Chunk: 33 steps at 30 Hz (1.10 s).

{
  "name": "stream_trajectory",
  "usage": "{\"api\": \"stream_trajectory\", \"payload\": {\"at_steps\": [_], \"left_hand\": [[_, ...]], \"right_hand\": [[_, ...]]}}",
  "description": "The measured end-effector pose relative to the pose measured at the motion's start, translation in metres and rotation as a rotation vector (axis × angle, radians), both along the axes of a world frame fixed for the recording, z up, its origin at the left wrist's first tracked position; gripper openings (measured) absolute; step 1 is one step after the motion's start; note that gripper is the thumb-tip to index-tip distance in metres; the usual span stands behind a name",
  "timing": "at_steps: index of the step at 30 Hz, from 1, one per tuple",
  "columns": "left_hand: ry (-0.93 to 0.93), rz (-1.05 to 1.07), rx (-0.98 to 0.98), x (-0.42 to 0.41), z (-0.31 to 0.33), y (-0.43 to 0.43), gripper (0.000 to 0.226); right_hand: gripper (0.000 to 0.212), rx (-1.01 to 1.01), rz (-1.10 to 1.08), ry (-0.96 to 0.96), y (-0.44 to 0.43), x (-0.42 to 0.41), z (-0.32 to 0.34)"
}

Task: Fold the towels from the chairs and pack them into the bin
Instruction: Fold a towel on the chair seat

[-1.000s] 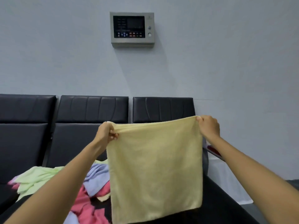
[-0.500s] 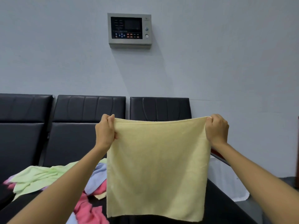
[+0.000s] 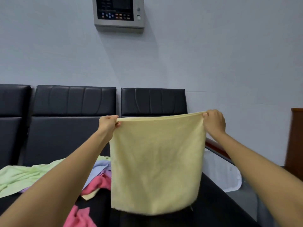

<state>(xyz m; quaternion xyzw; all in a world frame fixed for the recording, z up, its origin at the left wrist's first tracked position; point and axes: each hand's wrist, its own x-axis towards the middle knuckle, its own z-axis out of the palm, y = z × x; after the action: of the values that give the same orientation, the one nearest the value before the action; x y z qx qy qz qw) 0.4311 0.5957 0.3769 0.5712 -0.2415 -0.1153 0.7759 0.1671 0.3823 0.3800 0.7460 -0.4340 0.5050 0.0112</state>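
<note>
Judged step: shaking a towel (image 3: 155,164) out square before the first fold. Held up mid-view, hanging flat in front of the chairs (image 3: 73,102), bottom hem at 6 o'clock low over the seat; touching it or not, cannot tell.

To do it well: keep the top hem taut and level. Sits a shade higher at 1 o'clock than at 11, so drop the right corner or lift the left. Let the cloth's own weight draw out the creases. Then bring corner to corner, matching hems before letting the fold settle. Keep the bottom hem off the loose pile (image 3: 24,177) at 8 o'clock, or risk dragging another piece along. Soft, thin stuff by the look of it, likely to slump on any loss of tension, so hold both pinches right up to the meeting of the halves.

Pose, left hand (image 3: 107,123): at 10 o'clock of the towel, fingers curled, pinching the top left corner. Pose, right hand (image 3: 213,122): at 2 o'clock, likewise pinching the top right corner, back of the hand toward the camera. Both arms bare, reaching out nearly straight from 7 and 5 o'clock, hands well apart with the towel stretched between.

As for the bin: not surely in view; possibly the white thing (image 3: 229,177) at 4 o'clock, beside the end chair.
</note>
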Motion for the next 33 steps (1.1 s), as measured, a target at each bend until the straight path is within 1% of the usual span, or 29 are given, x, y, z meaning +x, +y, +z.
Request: {"api": "stream_trajectory", "payload": {"at_steps": [3, 7, 10, 13, 16, 18, 20, 24, 25, 26, 27, 29, 30, 31, 32, 33], "left_hand": [[-0.027, -0.013, -0.025, -0.011, 0.008, 0.004, 0.027], [0.013, 0.018, 0.006, -0.024, -0.008, 0.014, 0.033], [0.133, -0.001, 0.091, -0.047, -0.058, 0.031, 0.026], [0.198, 0.027, 0.226, -0.063, -0.110, 0.050, 0.020], [0.234, 0.047, 0.344, -0.072, -0.151, 0.061, 0.019], [0.287, 0.022, 0.409, -0.079, -0.170, 0.066, 0.022], [0.324, -0.038, 0.473, -0.082, -0.185, 0.070, 0.024], [0.337, -0.183, 0.525, -0.078, -0.193, 0.068, 0.022], [0.301, -0.223, 0.549, -0.077, -0.193, 0.066, 0.017], [0.213, -0.261, 0.599, -0.075, -0.192, 0.062, 0.012], [0.071, -0.299, 0.675, -0.072, -0.191, 0.060, 0.014], [-0.237, -0.366, 0.828, -0.061, -0.191, 0.047, 0.031], [-0.352, -0.375, 0.888, -0.055, -0.192, 0.040, 0.038], [-0.450, -0.352, 0.929, -0.048, -0.194, 0.032, 0.041], [-0.525, -0.307, 0.953, -0.040, -0.198, 0.022, 0.038], [-0.593, -0.250, 0.969, -0.035, -0.199, 0.015, 0.032]], "right_hand": [[0.030, -0.026, -0.003, -0.052, 0.007, -0.009, 0.007], [0.025, 0.019, 0.036, -0.093, 0.020, -0.031, -0.018], [0.023, 0.089, 0.023, -0.058, 0.039, -0.063, -0.077], [0.019, 0.119, 0.038, 0.006, 0.058, -0.088, -0.132], [0.028, 0.164, 0.085, 0.037, 0.074, -0.103, -0.173], [0.026, 0.203, 0.108, 0.054, 0.084, -0.108, -0.192], [0.024, 0.252, 0.132, 0.052, 0.087, -0.110, -0.206], [0.039, 0.362, 0.150, 0.056, 0.070, -0.108, -0.224], [0.039, 0.382, 0.148, 0.068, 0.065, -0.104, -0.226], [0.038, 0.399, 0.141, 0.072, 0.061, -0.099, -0.226], [0.039, 0.410, 0.134, 0.068, 0.058, -0.095, -0.224], [0.042, 0.414, 0.116, 0.033, 0.047, -0.081, -0.220], [0.043, 0.416, 0.108, 0.006, 0.043, -0.074, -0.217], [0.044, 0.410, 0.103, -0.016, 0.035, -0.067, -0.215], [0.044, 0.409, 0.102, -0.028, 0.025, -0.057, -0.216], [0.042, 0.415, 0.099, -0.041, 0.018, -0.050, -0.214]]}}
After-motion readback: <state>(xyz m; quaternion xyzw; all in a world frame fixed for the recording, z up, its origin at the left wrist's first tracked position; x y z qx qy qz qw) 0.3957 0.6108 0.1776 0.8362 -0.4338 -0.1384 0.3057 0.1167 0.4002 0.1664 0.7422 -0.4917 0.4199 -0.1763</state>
